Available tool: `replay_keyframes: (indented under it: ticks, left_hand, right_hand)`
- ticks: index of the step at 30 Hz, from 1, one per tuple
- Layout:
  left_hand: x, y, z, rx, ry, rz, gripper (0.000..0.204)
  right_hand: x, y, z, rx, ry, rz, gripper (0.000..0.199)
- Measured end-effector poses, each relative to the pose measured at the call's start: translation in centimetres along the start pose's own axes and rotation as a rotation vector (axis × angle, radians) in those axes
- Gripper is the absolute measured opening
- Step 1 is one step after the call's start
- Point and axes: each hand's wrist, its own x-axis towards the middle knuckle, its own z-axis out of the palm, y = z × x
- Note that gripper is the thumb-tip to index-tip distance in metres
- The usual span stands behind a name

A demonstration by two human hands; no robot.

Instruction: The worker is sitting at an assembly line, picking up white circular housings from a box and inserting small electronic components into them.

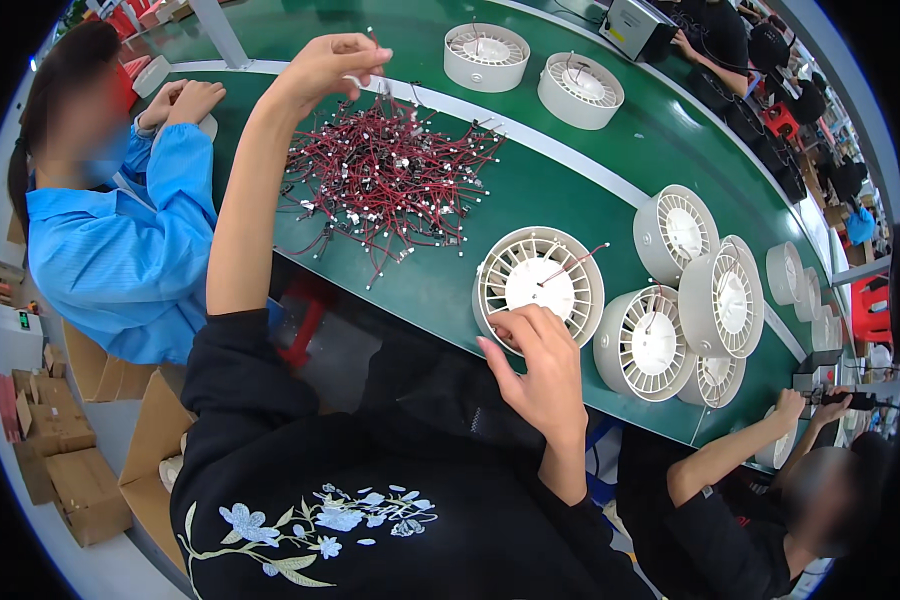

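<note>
Factory assembly line. Long green conveyor belt [610, 165] with white edge strip, workers seated along both sides. Many identical white round fan housings [540, 280] queued on belt. Heap of red wire leads [390, 175] as loose stock. Cardboard cartons [65, 440] stacked on floor behind. Co-worker in blue work smock [120, 250] alongside.

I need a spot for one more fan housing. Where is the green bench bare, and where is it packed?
Bare green bench lies between the wire pile and the upright housings, behind the housing the right hand touches. Crowded: the pile under the left hand, and the cluster of housings at right.
</note>
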Motion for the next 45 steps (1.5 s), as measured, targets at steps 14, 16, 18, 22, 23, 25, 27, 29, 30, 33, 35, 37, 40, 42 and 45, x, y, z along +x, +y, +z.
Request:
replay_keyframes:
  ticks: [14, 16, 18, 22, 23, 25, 27, 29, 30, 33, 35, 37, 40, 42, 45]
  left_hand:
    - [0.9, -1.5, -1.8, -0.881, -0.338, 0.139, 0.016]
    - [1.6, -2.4, -1.9, -0.574, -0.274, 0.1, 0.016]
    - [2.6, -2.5, -2.0, 0.039, -0.15, 0.024, 0.017]
    - [2.6, -2.9, -2.8, 0.167, -0.403, -0.219, 0.022]
    - [2.6, -2.8, -2.6, 0.163, -0.4, -0.22, 0.022]
    - [3.0, -2.6, -1.6, 0.418, -0.452, -0.372, 0.028]
    - [3.7, -2.5, -0.6, 0.536, -0.488, -0.451, 0.031]
    - [6.0, -2.1, -0.1, 0.776, -0.241, -0.425, 0.038]
    - [6.7, -1.0, 0.8, 0.835, -0.198, -0.336, 0.041]
    - [10.0, -3.1, 3.9, 0.975, -0.013, -0.061, 0.048]
    - [12.1, -3.7, 7.0, 0.898, -0.229, -0.096, 0.047]
    - [13.0, -4.2, 8.9, 0.965, -0.421, -0.127, 0.043]
    - [13.3, -4.9, 9.9, 0.774, -0.419, -0.276, 0.037]
    - [13.7, -6.3, 9.9, 0.681, -0.412, -0.35, 0.034]
    - [15.2, -9.4, 8.2, 0.553, -0.455, -0.203, 0.029]
  right_hand:
    - [-0.1, -0.2, 0.0, -0.018, 0.002, -0.005, 0.02]
    - [0.1, -0.2, 0.1, -0.027, 0.015, -0.021, 0.019]
    - [0.2, -0.2, 0.2, -0.036, 0.015, -0.03, 0.019]
    - [-0.1, -0.2, 0.2, -0.045, 0.019, -0.028, 0.02]
    - [-0.1, -0.2, 0.2, -0.043, 0.02, -0.019, 0.02]
    - [0.0, -0.1, 0.2, -0.039, 0.021, 0.002, 0.02]
    - [0.3, -0.2, 0.3, -0.035, 0.005, 0.01, 0.02]
    - [0.1, -0.5, 0.1, -0.029, -0.019, 0.027, 0.02]
    - [-0.2, -0.5, 0.1, -0.041, -0.031, 0.032, 0.02]
    - [-0.1, -0.6, 0.3, -0.024, -0.024, 0.018, 0.02]
    - [0.1, -0.4, 0.3, -0.037, -0.014, 0.001, 0.02]
    - [0.1, -0.5, 0.4, -0.052, 0.017, -0.014, 0.021]
    - [-0.3, -0.2, 0.4, -0.039, 0.013, 0.007, 0.02]
    - [-0.3, -0.1, 0.4, -0.03, 0.013, 0.015, 0.02]
    - [-0.1, 0.0, 0.4, -0.024, 0.01, 0.007, 0.02]
